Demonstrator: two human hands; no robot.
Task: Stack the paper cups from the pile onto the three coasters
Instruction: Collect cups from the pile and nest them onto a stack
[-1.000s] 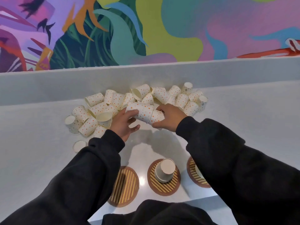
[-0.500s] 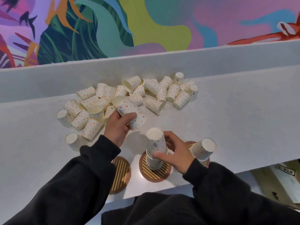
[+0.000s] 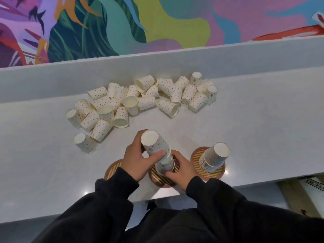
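A pile of dotted paper cups point(image 3: 140, 100) lies scattered on the grey counter. Three round striped coasters sit near the front edge. The left coaster point(image 3: 112, 169) is partly hidden under my left hand. On the middle coaster point(image 3: 157, 178) stands a stack of upside-down cups point(image 3: 165, 163). My left hand point(image 3: 138, 160) grips the top cup point(image 3: 154, 142) of that stack, thumb across its side. My right hand point(image 3: 180, 169) holds the base of the same stack. The right coaster point(image 3: 198, 155) carries a taller upside-down stack point(image 3: 214, 157).
One upturned cup point(image 3: 85, 142) sits apart at the pile's near left. A low grey ledge point(image 3: 157, 67) runs behind the pile below a colourful mural. The counter's front edge point(image 3: 228, 185) lies just beyond the coasters; a cardboard box point(image 3: 305, 193) shows below at right.
My left hand has carried its cup from the pile down onto the middle stack. My right hand slid lower to the stack's base.
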